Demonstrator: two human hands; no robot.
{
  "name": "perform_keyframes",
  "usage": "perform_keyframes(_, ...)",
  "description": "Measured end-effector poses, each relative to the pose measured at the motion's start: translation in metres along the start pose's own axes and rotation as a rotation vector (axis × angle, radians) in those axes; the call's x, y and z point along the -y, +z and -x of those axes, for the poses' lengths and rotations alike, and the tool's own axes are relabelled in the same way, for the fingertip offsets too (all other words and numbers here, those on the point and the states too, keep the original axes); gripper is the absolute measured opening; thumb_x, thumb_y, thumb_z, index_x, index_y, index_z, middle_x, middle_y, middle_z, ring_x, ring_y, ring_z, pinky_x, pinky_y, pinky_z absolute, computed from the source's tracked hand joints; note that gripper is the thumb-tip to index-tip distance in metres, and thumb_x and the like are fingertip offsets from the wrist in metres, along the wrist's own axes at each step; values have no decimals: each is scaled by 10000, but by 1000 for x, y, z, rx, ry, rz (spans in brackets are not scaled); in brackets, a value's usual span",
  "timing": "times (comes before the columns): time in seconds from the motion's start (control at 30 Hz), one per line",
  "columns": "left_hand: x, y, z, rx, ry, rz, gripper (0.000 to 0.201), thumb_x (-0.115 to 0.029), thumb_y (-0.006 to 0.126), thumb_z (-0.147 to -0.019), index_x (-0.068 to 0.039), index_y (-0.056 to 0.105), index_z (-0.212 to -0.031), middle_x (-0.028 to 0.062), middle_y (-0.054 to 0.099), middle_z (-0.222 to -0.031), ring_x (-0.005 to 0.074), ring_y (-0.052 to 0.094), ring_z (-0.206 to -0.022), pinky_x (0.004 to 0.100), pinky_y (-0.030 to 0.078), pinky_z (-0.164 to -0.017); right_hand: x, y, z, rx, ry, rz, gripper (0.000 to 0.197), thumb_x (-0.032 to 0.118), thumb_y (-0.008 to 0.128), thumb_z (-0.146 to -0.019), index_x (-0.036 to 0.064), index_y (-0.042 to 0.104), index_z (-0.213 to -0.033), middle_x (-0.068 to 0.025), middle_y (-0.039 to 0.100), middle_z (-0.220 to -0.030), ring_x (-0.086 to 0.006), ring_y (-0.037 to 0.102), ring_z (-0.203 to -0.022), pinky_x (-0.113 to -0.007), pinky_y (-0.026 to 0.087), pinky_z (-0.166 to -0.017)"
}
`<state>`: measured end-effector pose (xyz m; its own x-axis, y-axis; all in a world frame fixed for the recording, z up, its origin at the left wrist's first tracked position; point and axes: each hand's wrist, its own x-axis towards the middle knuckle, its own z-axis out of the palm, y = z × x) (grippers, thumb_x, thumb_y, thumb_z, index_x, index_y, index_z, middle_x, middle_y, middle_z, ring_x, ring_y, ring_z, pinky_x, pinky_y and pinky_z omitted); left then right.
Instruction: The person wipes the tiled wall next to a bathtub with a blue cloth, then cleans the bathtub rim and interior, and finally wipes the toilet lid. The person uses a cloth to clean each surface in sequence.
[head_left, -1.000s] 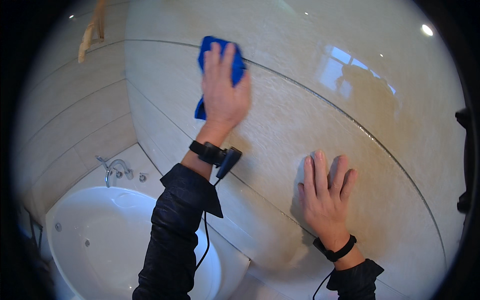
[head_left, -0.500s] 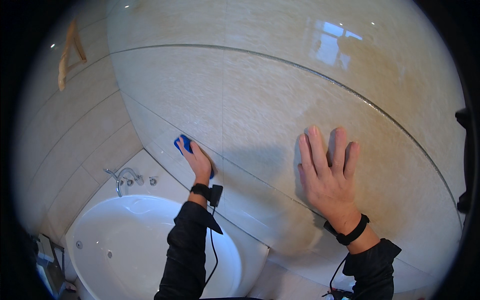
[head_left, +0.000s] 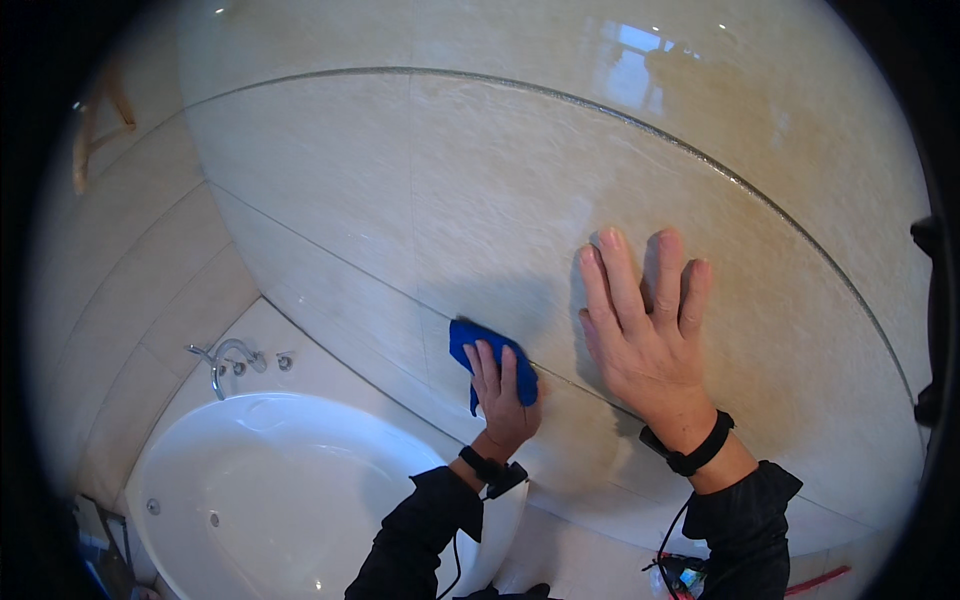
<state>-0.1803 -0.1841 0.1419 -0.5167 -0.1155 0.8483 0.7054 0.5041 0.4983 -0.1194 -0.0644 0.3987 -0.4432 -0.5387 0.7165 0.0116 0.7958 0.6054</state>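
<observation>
My left hand (head_left: 509,408) holds a blue cloth (head_left: 466,334) against the beige tiled wall (head_left: 490,190). Its fingers lie over the cloth, which sits across a seam between tiles, and part of it is hidden under the hand. To the right, my right hand (head_left: 652,360) rests with fingers spread on the wall, palm side toward the tiles, holding nothing. Both wrists carry black straps with a small device and cable.
Below and left is a white oval bathtub (head_left: 300,430). A chrome faucet (head_left: 238,355) stands on its corner ledge. A tan wooden frame (head_left: 95,130) hangs at the upper left. On the floor, a red stick-like item (head_left: 820,580) lies at the lower right.
My left hand has slid the blue cloth to the right and down along the wall, nearer my right hand. More of the cloth shows. My right hand stays on the wall.
</observation>
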Motion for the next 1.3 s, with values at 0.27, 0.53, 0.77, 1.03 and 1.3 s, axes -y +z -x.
perform_keyframes(0.27, 66, -30, -131, -295, -112, 50, 634, -52, 508, -1062, 30, 318, -1661, 322, 234, -1730, 449, 183, -1633, 528, 109, -1332, -3, 8, 8, 7, -9, 9, 523, 191, 620, -933, 102, 660, -1446, -79, 518, -1621, -467, 456, -1497, -630, 315, -1219)
perform_keyframes(0.53, 119, -49, -127, -454, -658, 396, 631, -282, 484, -1120, 93, 340, -1608, 264, 424, -1643, 374, 414, -1509, 412, 272, -1266, 4, 23, -7, -130, 12, 31, 431, 204, 664, -929, 143, 703, -1353, -27, 571, -1553, -409, 527, -1397, -582, 382, -1158)
perform_keyframes(0.77, 6, 6, -28, -253, -384, 229, 620, -124, 516, -1078, 89, 319, -1626, 365, 84, -1740, 522, 105, -1623, 608, 105, -1314, 0, 28, 6, -195, 32, 67, 429, 243, 625, -956, 150, 702, -1367, -18, 551, -1566, -374, 513, -1426, -538, 397, -1182)
perform_keyframes(1.03, -65, 48, 85, 204, 203, -26, 688, -279, 714, -940, -144, 518, -1586, 313, 236, -1729, 642, 204, -1556, 763, 230, -1192, -8, 25, 1, -215, 19, -18, 435, 203, 656, -939, 101, 698, -1360, -57, 581, -1534, -379, 516, -1426, -516, 453, -1149)
perform_keyframes(1.3, -41, 53, 86, 597, 52, -126, 738, -283, 693, -983, -59, 393, -1620, 259, 346, -1662, 563, 275, -1555, 612, 340, -1198, 24, -11, 64, -127, 100, -697, 416, 153, 677, -924, -44, 680, -1291, -226, 614, -1420, -404, 529, -1408, -567, 408, -1204)
